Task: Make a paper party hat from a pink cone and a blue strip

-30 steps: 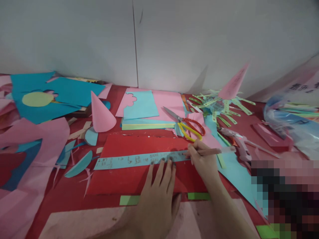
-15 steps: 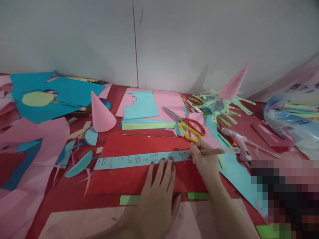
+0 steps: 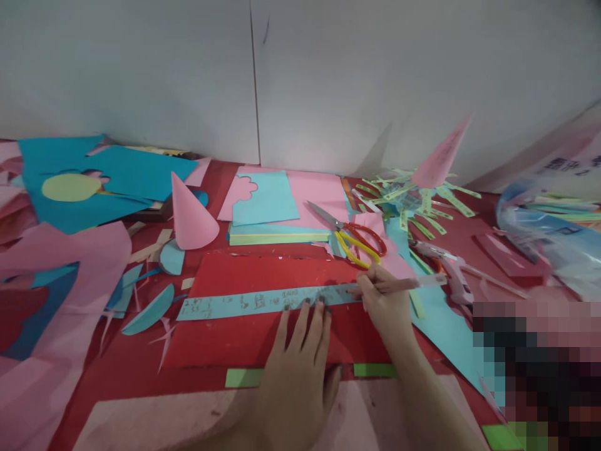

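Observation:
A light blue paper strip [image 3: 206,305] covered in handwriting lies across a red board [image 3: 225,344]. My left hand [image 3: 300,369] rests flat with its fingers spread, fingertips on the strip's lower edge. Closed around a pen [image 3: 399,284], my right hand [image 3: 387,304] sits at the strip's right part, the tip on or close to the paper. Just beyond that hand lie scissors [image 3: 359,241] with one red and one yellow handle, blades pointing away to the left. The strip's right end is hidden by my right hand.
A pink paper cone [image 3: 191,216] stands left of a paper stack [image 3: 277,235]. Another pink cone [image 3: 444,156] with green strips is at back right, near a glue gun [image 3: 455,272] and a plastic bag [image 3: 554,232]. Paper scraps [image 3: 154,307] litter the left. A wall [image 3: 300,81] rises behind.
The pen's rear end has tilted up slightly and shifted a little left, with a small movement of my right hand. My left hand stays in place.

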Demonstrator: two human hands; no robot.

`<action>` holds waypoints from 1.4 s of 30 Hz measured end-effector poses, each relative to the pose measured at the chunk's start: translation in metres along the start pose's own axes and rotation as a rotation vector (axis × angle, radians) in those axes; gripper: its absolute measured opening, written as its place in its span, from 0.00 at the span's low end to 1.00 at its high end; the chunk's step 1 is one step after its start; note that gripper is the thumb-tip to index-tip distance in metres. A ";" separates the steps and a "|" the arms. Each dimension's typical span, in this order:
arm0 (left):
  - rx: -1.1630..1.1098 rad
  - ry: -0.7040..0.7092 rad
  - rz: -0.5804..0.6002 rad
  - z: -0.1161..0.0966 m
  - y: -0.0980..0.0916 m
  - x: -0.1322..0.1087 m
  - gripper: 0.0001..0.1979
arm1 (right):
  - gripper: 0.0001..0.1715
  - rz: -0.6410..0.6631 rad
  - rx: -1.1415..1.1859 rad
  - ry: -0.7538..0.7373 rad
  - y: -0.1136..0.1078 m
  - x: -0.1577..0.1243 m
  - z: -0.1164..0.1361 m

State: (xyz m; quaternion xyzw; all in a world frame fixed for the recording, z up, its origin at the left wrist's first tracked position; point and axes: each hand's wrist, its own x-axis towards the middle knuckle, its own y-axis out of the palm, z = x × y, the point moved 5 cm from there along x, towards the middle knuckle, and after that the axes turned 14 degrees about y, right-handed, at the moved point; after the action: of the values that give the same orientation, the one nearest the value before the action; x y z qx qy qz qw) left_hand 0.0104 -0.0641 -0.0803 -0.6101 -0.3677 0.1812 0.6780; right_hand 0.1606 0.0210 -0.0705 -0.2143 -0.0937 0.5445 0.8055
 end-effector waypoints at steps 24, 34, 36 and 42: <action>-0.006 -0.001 0.017 0.001 0.002 -0.001 0.26 | 0.13 -0.109 -0.117 0.010 -0.007 -0.001 0.004; 0.007 0.003 0.002 0.001 0.002 -0.002 0.27 | 0.13 -0.097 -0.089 0.010 -0.006 -0.001 0.004; 0.006 0.000 0.004 0.001 0.001 -0.002 0.26 | 0.14 -0.114 -0.079 0.017 -0.007 -0.001 0.004; 0.004 0.003 0.008 0.001 0.001 -0.001 0.26 | 0.14 -0.091 -0.088 0.009 -0.006 0.000 0.002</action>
State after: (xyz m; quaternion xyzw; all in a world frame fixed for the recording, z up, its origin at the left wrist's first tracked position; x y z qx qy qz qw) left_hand 0.0096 -0.0638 -0.0819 -0.6104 -0.3640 0.1837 0.6791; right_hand 0.1651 0.0201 -0.0663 -0.2476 -0.1234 0.5017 0.8196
